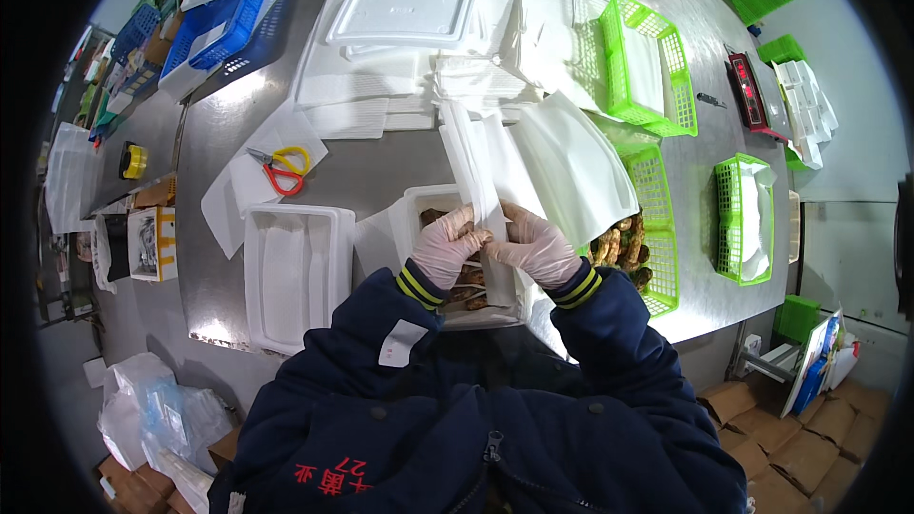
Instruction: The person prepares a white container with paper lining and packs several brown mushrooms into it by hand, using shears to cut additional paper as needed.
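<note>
My left hand (445, 245) and my right hand (534, 245), both in thin translucent gloves, pinch a folded strip of white paper (477, 164) between them. Below the strip is a white foam box (428, 200) holding dark brown mushrooms (473, 275) separated by pale strips; the paper and my hands hide part of it. Just right of my right hand, more mushrooms (620, 246) lie in a green plastic basket (660, 228), partly under a curved stack of white sheets (578, 164). To the left stands a second foam box (300, 278) with white lining.
Scissors with red and yellow handles (285, 170) rest on white paper at left. Foam lids (403, 11) and sheet stacks (357, 78) lie ahead. Green baskets (646, 114) (728, 221), a knife (710, 100) and a scale with a red display (747, 93) are at right.
</note>
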Demonstrator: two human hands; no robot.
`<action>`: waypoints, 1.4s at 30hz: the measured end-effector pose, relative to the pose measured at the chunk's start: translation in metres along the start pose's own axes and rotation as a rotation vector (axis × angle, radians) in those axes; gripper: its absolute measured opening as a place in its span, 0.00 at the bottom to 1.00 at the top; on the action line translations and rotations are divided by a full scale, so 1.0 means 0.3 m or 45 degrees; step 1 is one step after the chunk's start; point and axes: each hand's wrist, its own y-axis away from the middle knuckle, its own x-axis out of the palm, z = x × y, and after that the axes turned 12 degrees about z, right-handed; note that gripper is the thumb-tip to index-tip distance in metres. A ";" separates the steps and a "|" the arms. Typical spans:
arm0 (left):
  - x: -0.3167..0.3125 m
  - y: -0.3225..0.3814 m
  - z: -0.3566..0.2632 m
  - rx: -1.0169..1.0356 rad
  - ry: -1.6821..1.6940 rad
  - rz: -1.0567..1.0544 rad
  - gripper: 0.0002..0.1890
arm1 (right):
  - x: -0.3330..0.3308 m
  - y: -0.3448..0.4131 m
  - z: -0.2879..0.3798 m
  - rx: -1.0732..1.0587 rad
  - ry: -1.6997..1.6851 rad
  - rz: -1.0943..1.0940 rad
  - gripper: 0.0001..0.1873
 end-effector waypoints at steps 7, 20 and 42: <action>-0.014 -0.001 -0.006 -0.039 -0.020 0.027 0.22 | -0.057 0.035 -0.014 0.166 0.087 -0.208 0.30; -0.147 0.104 -0.048 -0.092 -0.159 -0.246 0.20 | -0.174 0.073 0.130 -0.121 0.386 -0.743 0.23; -0.420 0.323 -0.018 -0.251 -0.100 -0.637 0.24 | -0.390 -0.042 0.149 0.447 2.264 -1.143 0.29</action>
